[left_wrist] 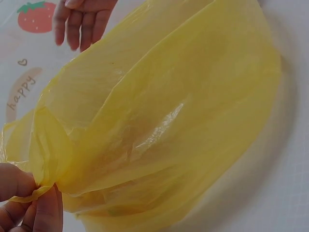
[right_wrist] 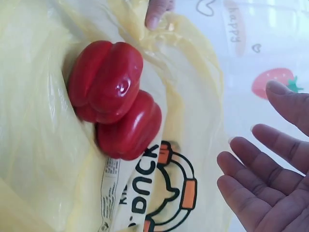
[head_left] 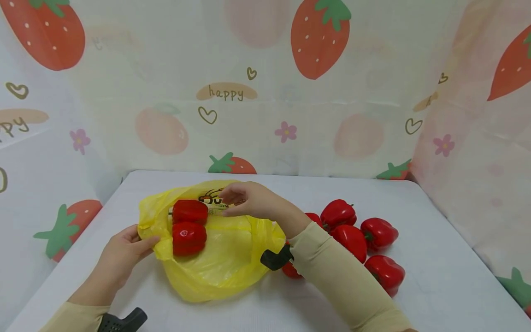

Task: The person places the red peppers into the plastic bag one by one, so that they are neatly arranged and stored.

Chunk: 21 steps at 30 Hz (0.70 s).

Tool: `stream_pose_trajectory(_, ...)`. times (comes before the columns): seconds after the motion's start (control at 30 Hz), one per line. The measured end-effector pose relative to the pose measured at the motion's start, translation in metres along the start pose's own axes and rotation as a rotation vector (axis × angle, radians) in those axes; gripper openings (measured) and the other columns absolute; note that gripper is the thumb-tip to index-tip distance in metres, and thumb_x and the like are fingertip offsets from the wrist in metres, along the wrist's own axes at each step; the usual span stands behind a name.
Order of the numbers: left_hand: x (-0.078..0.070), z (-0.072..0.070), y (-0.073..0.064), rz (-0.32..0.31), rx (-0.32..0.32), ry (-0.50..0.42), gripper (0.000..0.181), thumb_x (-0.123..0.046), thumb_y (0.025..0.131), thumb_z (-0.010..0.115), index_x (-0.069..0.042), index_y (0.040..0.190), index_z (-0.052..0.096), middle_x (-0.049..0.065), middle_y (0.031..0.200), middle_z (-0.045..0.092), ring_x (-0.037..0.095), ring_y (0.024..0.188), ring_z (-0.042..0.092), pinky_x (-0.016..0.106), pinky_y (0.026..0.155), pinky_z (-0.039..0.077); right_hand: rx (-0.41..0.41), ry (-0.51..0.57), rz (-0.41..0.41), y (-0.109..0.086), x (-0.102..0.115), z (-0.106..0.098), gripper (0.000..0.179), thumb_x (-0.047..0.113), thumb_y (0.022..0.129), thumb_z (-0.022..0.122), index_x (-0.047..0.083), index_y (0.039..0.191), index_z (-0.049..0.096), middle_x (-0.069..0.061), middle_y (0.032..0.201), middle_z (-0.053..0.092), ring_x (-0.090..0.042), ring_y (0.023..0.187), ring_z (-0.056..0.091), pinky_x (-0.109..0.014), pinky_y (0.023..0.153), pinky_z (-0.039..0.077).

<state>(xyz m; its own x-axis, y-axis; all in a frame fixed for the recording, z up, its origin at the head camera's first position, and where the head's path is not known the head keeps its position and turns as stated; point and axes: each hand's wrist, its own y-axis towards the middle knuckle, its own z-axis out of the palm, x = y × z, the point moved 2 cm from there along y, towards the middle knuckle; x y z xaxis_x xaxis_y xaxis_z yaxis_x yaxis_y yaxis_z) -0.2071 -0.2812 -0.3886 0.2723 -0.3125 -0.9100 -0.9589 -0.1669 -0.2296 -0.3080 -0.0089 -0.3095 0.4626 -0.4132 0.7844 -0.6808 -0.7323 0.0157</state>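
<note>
A yellow plastic bag point(head_left: 232, 258) lies with its mouth spread wide on the table. Inside it, on the left, are two red bell peppers point(head_left: 189, 239), which the right wrist view shows touching each other. My left hand point(head_left: 124, 251) pinches the bag's left rim between thumb and fingers, as the left wrist view point(left_wrist: 34, 203) also shows. Above the bag's far side hangs my right hand point(head_left: 253, 199), its fingers loosely bent and nothing in them. In the right wrist view that hand's fingers point(right_wrist: 260, 171) are spread apart beside the bag's printed side.
Several more red bell peppers point(head_left: 349, 242) lie grouped on the white table point(head_left: 448, 276) to the right of the bag, some partly behind my right sleeve point(head_left: 336, 272). A strawberry-patterned cloth point(head_left: 286, 106) stands at the back and sides.
</note>
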Motion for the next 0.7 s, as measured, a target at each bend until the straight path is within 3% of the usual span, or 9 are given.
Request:
stream_pose_trajectory(0.3, 0.000, 0.000, 0.000, -0.006, 0.002, -0.008, 0.074, -0.036, 0.088, 0.059, -0.001, 0.143, 0.024, 0.021, 0.140, 0.036, 0.029, 0.116, 0.048, 0.035, 0.091, 0.044, -0.017, 0.003, 0.029, -0.026, -0.012, -0.021, 0.036, 0.023, 0.080, 0.071, 0.018, 0.114, 0.060, 0.006, 0.108, 0.062, -0.008, 0.104, 0.056, -0.024, 0.092, 0.046)
stream_pose_trajectory(0.5, -0.001, 0.000, -0.001, -0.003, -0.002, -0.004, 0.075, -0.037, 0.088, 0.059, 0.000, 0.142, 0.025, 0.022, 0.139, 0.037, 0.019, 0.108, 0.053, 0.034, 0.090, 0.044, -0.047, 0.001, 0.052, -0.047, -0.021, -0.036, 0.036, 0.021, 0.081, 0.070, 0.016, 0.115, 0.059, 0.005, 0.110, 0.062, -0.010, 0.106, 0.055, -0.028, 0.094, 0.046)
stream_pose_trajectory(0.7, -0.002, 0.000, -0.002, 0.008, -0.006, -0.012, 0.075, -0.036, 0.087, 0.060, 0.001, 0.142, 0.025, 0.022, 0.139, 0.037, 0.013, 0.104, 0.054, 0.031, 0.089, 0.045, -0.043, -0.047, 0.126, -0.065, -0.037, -0.046, 0.040, 0.021, 0.080, 0.071, 0.014, 0.118, 0.058, -0.001, 0.113, 0.061, -0.018, 0.110, 0.055, -0.032, 0.094, 0.047)
